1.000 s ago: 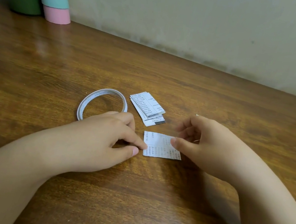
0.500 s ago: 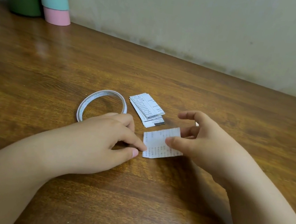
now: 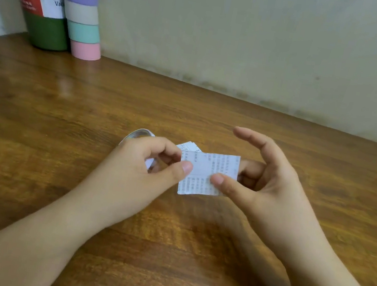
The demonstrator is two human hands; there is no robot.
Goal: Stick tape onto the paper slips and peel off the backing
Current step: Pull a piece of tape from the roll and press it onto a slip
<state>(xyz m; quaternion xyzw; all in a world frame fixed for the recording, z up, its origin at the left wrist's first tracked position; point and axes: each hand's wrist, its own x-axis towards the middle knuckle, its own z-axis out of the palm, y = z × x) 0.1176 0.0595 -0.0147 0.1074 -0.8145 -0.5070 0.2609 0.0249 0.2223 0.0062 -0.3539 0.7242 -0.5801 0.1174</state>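
Observation:
A small printed paper slip [image 3: 205, 170] is lifted off the wooden table [image 3: 62, 123] between both hands. My left hand [image 3: 138, 172] pinches its left edge with thumb and fingers. My right hand [image 3: 264, 184] pinches its lower right part, thumb in front and fingers behind, with the index finger raised. Behind the left hand a white tape ring [image 3: 140, 133] shows only as a sliver. The stack of other slips [image 3: 188, 146] peeks out just above the held slip.
A green bottle [image 3: 43, 8] with a red and white label and a pastel striped tube [image 3: 81, 14] stand at the back left against the wall. The table's right corner is at the far right.
The slip lay flat on the table under both hands; now both hands have lifted it and tilted it upward. The camera has moved closer and now looks higher.

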